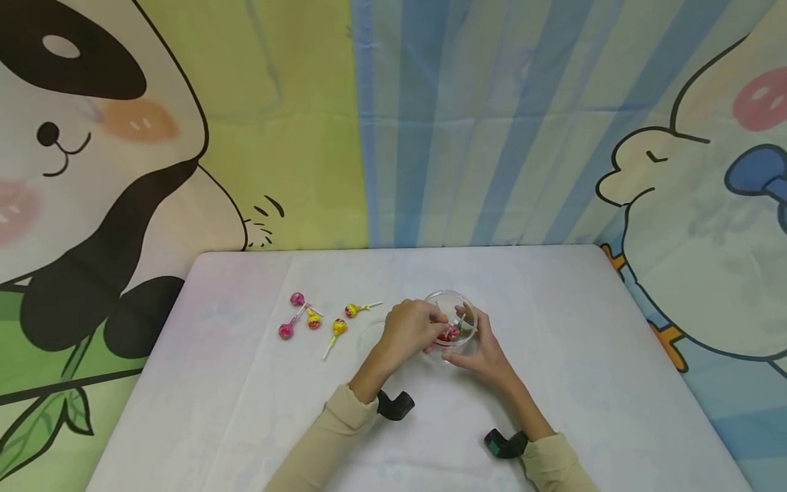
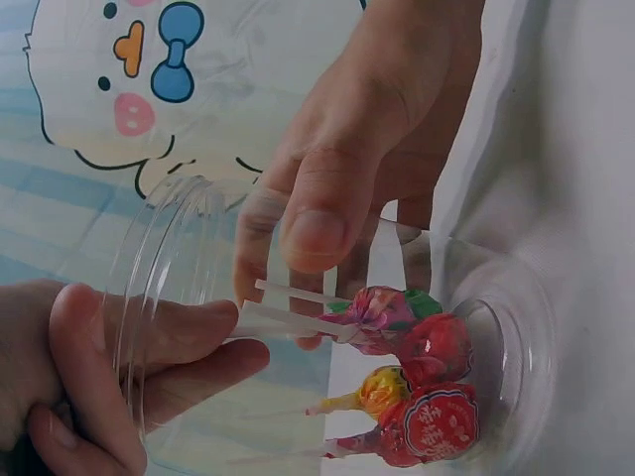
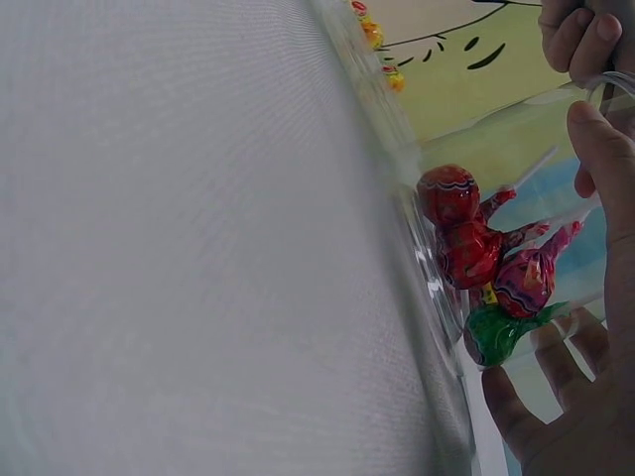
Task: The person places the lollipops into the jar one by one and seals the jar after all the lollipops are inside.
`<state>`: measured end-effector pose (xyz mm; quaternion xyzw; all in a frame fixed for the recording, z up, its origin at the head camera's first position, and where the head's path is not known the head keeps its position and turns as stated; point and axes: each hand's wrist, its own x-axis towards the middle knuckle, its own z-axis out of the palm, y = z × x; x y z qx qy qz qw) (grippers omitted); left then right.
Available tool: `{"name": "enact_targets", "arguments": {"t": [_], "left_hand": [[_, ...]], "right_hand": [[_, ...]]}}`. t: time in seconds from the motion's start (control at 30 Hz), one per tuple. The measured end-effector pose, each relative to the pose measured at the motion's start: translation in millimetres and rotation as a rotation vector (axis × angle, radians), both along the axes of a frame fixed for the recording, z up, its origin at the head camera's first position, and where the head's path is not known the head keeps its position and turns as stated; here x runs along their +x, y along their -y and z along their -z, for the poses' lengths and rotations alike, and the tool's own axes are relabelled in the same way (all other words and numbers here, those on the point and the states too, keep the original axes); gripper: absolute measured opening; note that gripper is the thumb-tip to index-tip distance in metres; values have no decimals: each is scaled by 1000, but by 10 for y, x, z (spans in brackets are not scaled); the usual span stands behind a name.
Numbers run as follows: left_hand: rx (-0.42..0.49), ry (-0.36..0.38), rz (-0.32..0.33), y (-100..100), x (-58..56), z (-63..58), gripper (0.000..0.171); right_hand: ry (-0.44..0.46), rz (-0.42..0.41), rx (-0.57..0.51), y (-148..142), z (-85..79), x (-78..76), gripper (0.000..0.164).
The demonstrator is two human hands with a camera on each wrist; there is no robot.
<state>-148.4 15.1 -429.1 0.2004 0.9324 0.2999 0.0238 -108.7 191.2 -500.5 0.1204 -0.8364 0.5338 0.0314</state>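
A clear plastic jar (image 2: 506,288) stands on the table with several wrapped lollipops at its bottom, red (image 3: 470,255), yellow (image 2: 382,392) and green (image 3: 493,335) among them. My right hand (image 1: 486,352) grips the jar from its right side, thumb and fingers spread round the wall. My left hand (image 1: 413,329) reaches in through the mouth. Its fingertips (image 2: 203,322) pinch the white stick of a pink lollipop (image 2: 372,317), whose head is down among the others.
Left of the jar, pink lollipops (image 1: 285,331) and yellow lollipops (image 1: 339,326) lie scattered on the white-covered table (image 1: 246,424). A cartoon-printed curtain (image 1: 479,123) hangs behind the table. Each wrist wears a black camera (image 1: 395,406).
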Motion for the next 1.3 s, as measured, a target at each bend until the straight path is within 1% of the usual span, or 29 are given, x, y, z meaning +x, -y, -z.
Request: {"name": "enact_targets", "arguments": {"t": [0.1,0.17,0.23,0.27,0.33,0.43,0.5,0.53,0.6,0.7,0.8,0.87,1.0,1.07,1.13,1.2,1.3], "left_hand": [[-17,14,-14,-5,19,-12,11],[-8,13,1,5,34,-11,15],[26,-2,26,32,58,3,21],[60,-13,40,54,78,20,24],[142,-78,72,122,141,65,28],[298,-235,110,272,271,142,29],[365,-320,116,401,374,187,28],[388,-340,114,471,424,207,27],[407,-337,102,613,521,247,26],[390,-293,64,828,645,328,27],[380,-256,10,1022,730,419,28],[377,-243,-38,1148,757,468,28],[351,-213,-161,1378,758,517,26],[325,-202,-230,1491,734,514,25],[284,-215,-295,1605,681,501,25],[222,-256,-347,1719,588,476,24],[123,-354,-415,1889,365,465,24]], "right_hand": [[15,-5,-2,45,-133,45,90],[13,-2,22,59,-175,55,89],[11,-3,28,67,-186,61,89],[10,-3,24,68,-180,60,90],[4,-8,17,58,-143,49,91],[-17,-1,17,29,-19,6,94],[-24,9,32,8,60,-26,95],[-26,13,39,-3,95,-40,95],[-14,24,35,-17,140,-55,95],[0,16,18,-38,163,-62,96],[0,11,15,-57,168,-65,96],[-3,12,28,-63,171,-70,96],[12,24,52,-68,181,-68,97],[29,31,61,-66,178,-62,100],[40,40,87,-64,179,-60,103],[43,43,116,-63,176,-63,104],[36,47,149,-56,166,-75,102]]}}
